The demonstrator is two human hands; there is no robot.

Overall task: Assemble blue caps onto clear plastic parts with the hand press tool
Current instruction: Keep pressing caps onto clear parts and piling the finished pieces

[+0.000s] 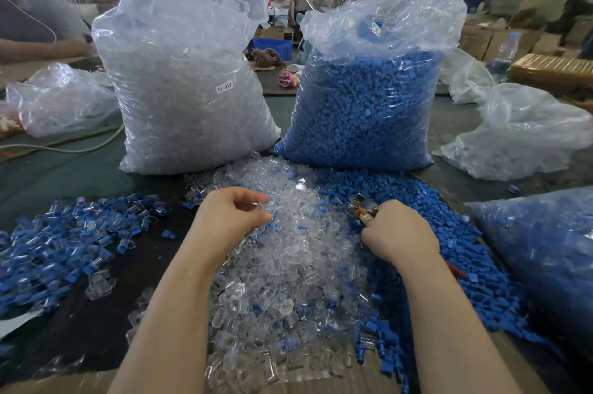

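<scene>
A heap of clear plastic parts (288,265) lies in the middle of the table, and loose blue caps (459,252) are piled to its right. My left hand (229,217) hovers over the clear heap and pinches one clear part (258,205) between thumb and fingers. My right hand (398,233) grips the hand press tool (362,210), whose metal head points up and left, over the edge of the blue pile. To the left lies a spread of assembled blue-and-clear pieces (64,242).
A tall bag of clear parts (189,79) and a bag of blue caps (365,104) stand behind the heaps. More plastic bags lie at the left (61,98) and right (519,133), with a blue-filled bag (545,252) near right. Another person's arm (41,46) is at far left.
</scene>
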